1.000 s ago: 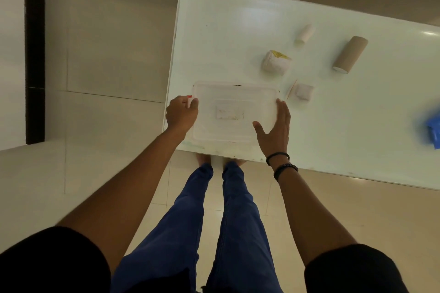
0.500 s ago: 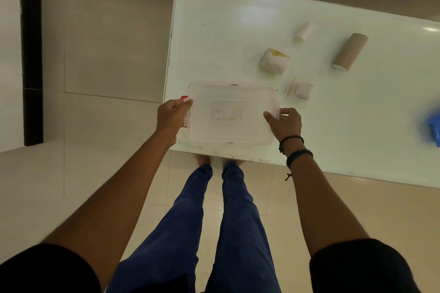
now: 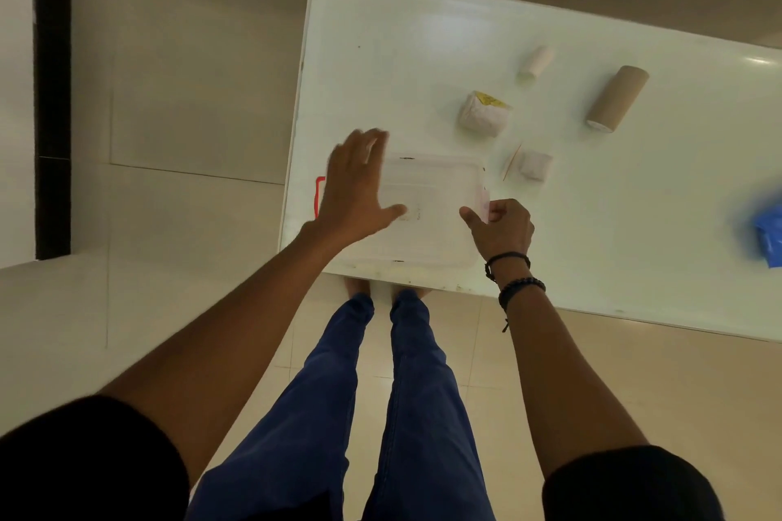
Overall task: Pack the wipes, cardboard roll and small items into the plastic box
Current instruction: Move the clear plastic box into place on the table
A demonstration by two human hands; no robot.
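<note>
A clear plastic box (image 3: 427,216) with its lid on sits at the near left corner of the white table (image 3: 592,224). My left hand (image 3: 359,186) lies spread, fingers straight, over the box's left end. My right hand (image 3: 501,226) pinches the pale clasp at the box's right end. A red clasp (image 3: 320,195) sticks out at the left end. Beyond the box lie a wipes pack (image 3: 482,114) with a yellow label, a small white packet (image 3: 535,166), a thin stick (image 3: 511,163), a small white roll (image 3: 536,61) and a brown cardboard roll (image 3: 617,99).
A blue item (image 3: 768,226) lies at the right edge of view on the table. The table's left and near edges run close to the box. My legs and a tiled floor (image 3: 190,97) show below and to the left.
My left hand let go of the red clasp and moved up over the lid with fingers spread. The right hand stays pinching the right clasp.
</note>
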